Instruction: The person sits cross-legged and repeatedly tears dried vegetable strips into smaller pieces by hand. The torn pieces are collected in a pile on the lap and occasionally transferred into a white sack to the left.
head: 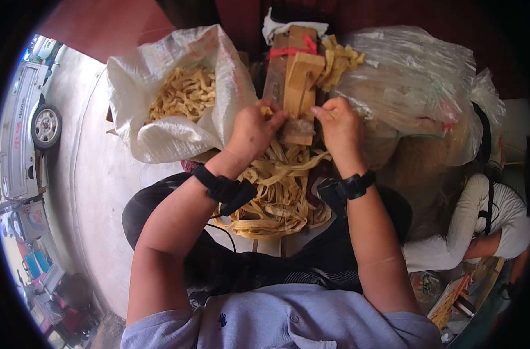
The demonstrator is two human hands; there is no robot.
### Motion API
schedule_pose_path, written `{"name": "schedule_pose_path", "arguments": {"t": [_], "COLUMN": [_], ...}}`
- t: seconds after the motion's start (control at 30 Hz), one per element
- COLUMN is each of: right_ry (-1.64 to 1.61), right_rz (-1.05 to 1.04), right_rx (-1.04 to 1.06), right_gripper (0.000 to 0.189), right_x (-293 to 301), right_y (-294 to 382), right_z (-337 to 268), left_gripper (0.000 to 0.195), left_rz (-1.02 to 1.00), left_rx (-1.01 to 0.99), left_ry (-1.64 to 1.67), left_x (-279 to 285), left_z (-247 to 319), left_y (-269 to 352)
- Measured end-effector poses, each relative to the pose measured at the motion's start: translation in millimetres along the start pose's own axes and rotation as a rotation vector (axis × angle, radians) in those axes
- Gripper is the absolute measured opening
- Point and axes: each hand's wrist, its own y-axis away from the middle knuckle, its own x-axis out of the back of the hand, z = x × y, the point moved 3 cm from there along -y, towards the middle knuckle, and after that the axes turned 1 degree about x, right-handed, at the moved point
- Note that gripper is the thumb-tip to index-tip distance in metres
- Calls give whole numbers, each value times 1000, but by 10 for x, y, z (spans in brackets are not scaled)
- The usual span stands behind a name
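Observation:
My left hand (258, 126) has its fingers closed on a small yellowish piece (267, 111), left of a wooden block (306, 74) with a slot. The block rests on a wooden board (275, 83) bound with red cloth (291, 51). On the block's right, my right hand (340, 124) is bent with thumb and fingers together; whether something pale lies between them cannot be told. Long yellowish dried strips (278, 192) hang and lie in a heap below both hands. More such pieces (337, 61) sit at the block's upper right.
A white woven sack (134, 91) holding short yellowish pieces (184, 94) stands at left. Clear plastic bags (413, 83) stand at right. A person in a white top (465, 222) is at lower right. A vehicle (23, 131) stands beyond the pale floor at far left.

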Motion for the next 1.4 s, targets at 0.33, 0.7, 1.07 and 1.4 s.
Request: {"name": "schedule_pose_path", "arguments": {"t": [0.33,0.7,1.07,1.4], "right_ry": [-463,-956,-1161,-605], "right_rz": [-214,-618,-500,-561], "right_rx": [762,217,-173,334], "right_gripper": [24,5,12,18], "right_x": [344,450,281,274], "right_y": [305,398,531,574], "right_z": [-774,-631,-743,-760], "left_gripper": [21,36,19,12], "left_rz": [-405,-284,113,-309], "left_rx": [-60,-843,-791,-507], "left_ry": [158,-241,-314,-520], "left_x": [149,387,424,528], "left_z": [419,1140,903,904], "left_y": [594,908,829,826]}}
